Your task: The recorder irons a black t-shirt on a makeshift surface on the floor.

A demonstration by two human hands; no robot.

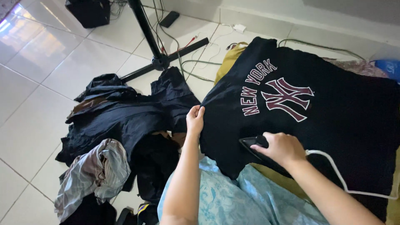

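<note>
A black T-shirt (333,112) with dark red and white lettering lies spread flat in front of me. My left hand (195,118) pinches its left edge between the fingers. My right hand (282,148) grips the handle of a black clothes iron (254,145) that rests on the shirt's lower left part, tip pointing left. A white cord (339,177) runs from the iron to the right over the shirt.
A heap of dark clothes (125,121) and a grey striped garment (98,171) lies on the white tiled floor at left. A black stand base (160,61) with cables is behind it. Light blue patterned cloth (233,198) covers my lap; yellow fabric (229,58) shows under the shirt.
</note>
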